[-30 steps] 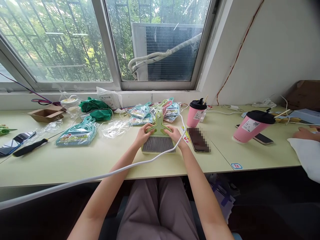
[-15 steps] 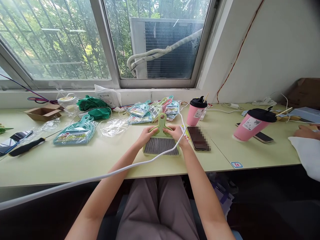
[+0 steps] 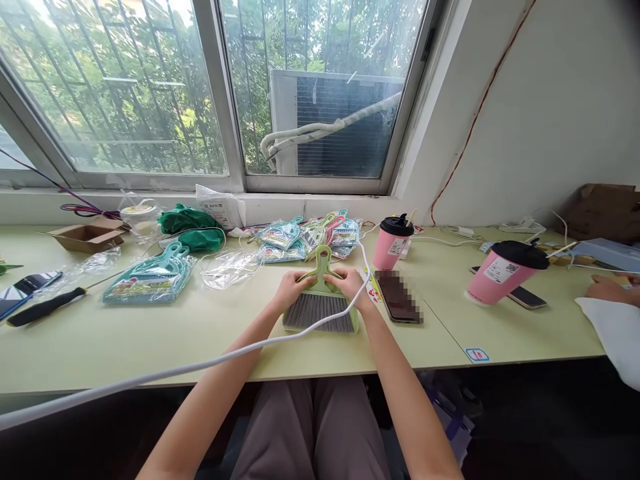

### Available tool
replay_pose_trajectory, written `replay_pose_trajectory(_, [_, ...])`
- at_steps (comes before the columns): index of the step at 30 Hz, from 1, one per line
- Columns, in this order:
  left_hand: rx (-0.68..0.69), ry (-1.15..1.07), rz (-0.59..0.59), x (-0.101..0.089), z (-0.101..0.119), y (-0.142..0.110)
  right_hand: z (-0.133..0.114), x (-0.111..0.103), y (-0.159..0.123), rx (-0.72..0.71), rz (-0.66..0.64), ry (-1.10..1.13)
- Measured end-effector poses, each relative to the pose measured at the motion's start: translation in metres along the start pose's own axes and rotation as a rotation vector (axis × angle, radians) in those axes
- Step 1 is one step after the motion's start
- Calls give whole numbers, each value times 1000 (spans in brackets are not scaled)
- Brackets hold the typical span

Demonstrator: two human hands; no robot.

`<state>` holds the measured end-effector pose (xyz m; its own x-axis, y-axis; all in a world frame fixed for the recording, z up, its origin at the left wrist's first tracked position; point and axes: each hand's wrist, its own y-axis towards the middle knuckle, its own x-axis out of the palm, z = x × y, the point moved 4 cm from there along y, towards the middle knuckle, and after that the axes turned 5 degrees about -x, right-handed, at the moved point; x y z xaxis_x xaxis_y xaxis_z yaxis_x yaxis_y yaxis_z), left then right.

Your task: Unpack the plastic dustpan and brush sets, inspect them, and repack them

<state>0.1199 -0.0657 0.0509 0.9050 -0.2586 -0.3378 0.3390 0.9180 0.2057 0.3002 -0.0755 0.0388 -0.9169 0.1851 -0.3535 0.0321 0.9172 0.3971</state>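
A small green hand brush with grey bristles lies in front of me on the table, nested with a matching green dustpan whose edge shows around the bristles. My left hand grips the brush and dustpan from the left, its thumb on the green body below the looped handle. From the right, my right hand holds the same set, thumb also on top. The fingers underneath are hidden. Beside my right hand lie a colourful card and a dark phone. A white cable crosses in front of my right wrist.
Bagged blue brush sets lie at left, with more sets at the back. A screwdriver, a cardboard box and crumpled clear plastic are further left. Two pink cups stand right; another person's hand is far right.
The view has tilted up slightly, so the table appears lower. Both hands keep their hold on the brush and dustpan, with no clear movement on the table.
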Motion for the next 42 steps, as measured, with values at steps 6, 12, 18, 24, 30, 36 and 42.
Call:
replay_pose_trajectory(6, [-76, -39, 64, -6, -13, 6, -9, -8, -5, 66, -1, -242])
replay_pose_trajectory(12, [-334, -265, 416, -51, -58, 20, -9, -44, -30, -59, 38, -799])
replay_pose_trajectory(18, [-474, -435, 652, -68, -88, 25, 7, -29, -98, 12, -330, -1023])
replay_pose_trajectory(24, [-508, -293, 634, -62, -94, 25, -17, -35, -102, -102, -199, -1003])
replay_pose_trajectory(30, [-522, -220, 644, -65, -93, 24, 4, -31, -81, 51, -285, -1105])
replay_pose_trajectory(36, [-479, -197, 657, -65, -88, 22, -23, -4, -114, -31, -252, -874])
replay_pose_trajectory(42, [-490, -161, 669, -64, -81, 18, -29, -13, -71, 99, -170, -931])
